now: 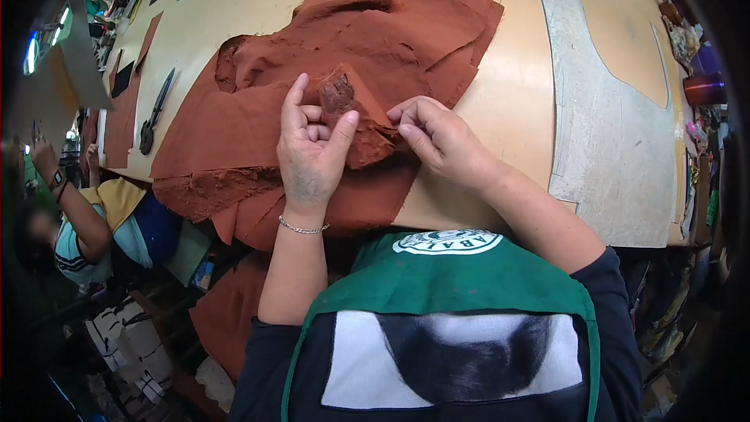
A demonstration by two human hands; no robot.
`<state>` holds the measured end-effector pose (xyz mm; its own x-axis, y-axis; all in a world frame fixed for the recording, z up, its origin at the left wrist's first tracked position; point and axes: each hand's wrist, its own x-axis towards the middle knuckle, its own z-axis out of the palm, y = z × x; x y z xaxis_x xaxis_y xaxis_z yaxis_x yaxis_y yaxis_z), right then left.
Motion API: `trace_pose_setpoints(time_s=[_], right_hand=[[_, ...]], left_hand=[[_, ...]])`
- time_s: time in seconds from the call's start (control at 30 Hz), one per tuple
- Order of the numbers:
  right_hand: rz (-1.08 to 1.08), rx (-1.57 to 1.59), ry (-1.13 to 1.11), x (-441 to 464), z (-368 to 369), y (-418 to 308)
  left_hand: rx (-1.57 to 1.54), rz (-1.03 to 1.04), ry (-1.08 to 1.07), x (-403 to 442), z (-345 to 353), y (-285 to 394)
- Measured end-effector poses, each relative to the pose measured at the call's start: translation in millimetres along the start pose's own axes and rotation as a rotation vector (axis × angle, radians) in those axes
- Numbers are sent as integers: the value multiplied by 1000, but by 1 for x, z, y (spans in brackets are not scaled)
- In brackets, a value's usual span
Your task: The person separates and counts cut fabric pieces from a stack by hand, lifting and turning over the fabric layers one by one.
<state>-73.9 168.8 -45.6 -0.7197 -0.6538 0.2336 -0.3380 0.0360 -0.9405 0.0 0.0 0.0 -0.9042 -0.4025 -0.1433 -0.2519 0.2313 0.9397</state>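
A pale table (516,86) fills the upper part of the frame, running from the upper left to the right side. On it, from the top centre down to the centre left, spreads a heap of rust-red cloth (383,55), creased and layered, with frayed edges. A long grey pattern sheet (605,125) with a curved cutout lies flat on the right of the frame, apart from the cloth. At the bottom centre is the wearer's green apron (461,273) with a white printed badge. Another person (86,227) is at the left edge, one arm raised. A narrow rust-red piece (121,125) lies at the upper left, with dark scissors (158,109) just beside it.

In the centre, the left hand (312,144) holds a folded cloth edge (344,105), thumb on its near face and index finger raised; the other fingertips seem to be behind the fold, though they are partly hidden. The right hand (441,141) pinches the fold's right side between thumb and forefinger. A chain bracelet (303,227) circles the left wrist.
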Motion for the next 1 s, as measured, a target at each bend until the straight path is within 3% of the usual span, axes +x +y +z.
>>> trace_pose_setpoints(time_s=[0.07,0.13,0.17,0.23,0.27,0.33,0.43,0.57,0.6,0.7,1.0], right_hand=[[66,87,18,1,2,2],[215,226,-9,2,-2,-4],[294,299,-23,3,-2,-6],[195,312,16,8,1,-7],[146,318,36,9,1,-7],[246,306,-16,15,-7,-20],[274,295,5,23,-6,-23],[298,266,15,29,3,-24],[180,268,96,31,11,-18],[96,128,122,27,15,-12],[13,-11,190,25,17,-20]], left_hand=[[93,139,-44,-5,4,5],[652,513,34,-14,10,10],[721,586,61,-14,11,8],[860,730,133,-13,13,5],[754,727,144,-10,11,0],[524,664,141,-8,10,1],[119,304,-11,0,-3,11],[-284,221,-84,16,-9,8],[-259,227,-78,17,-11,5],[-214,242,-67,20,-11,-1],[-200,266,-27,14,-5,-1]])
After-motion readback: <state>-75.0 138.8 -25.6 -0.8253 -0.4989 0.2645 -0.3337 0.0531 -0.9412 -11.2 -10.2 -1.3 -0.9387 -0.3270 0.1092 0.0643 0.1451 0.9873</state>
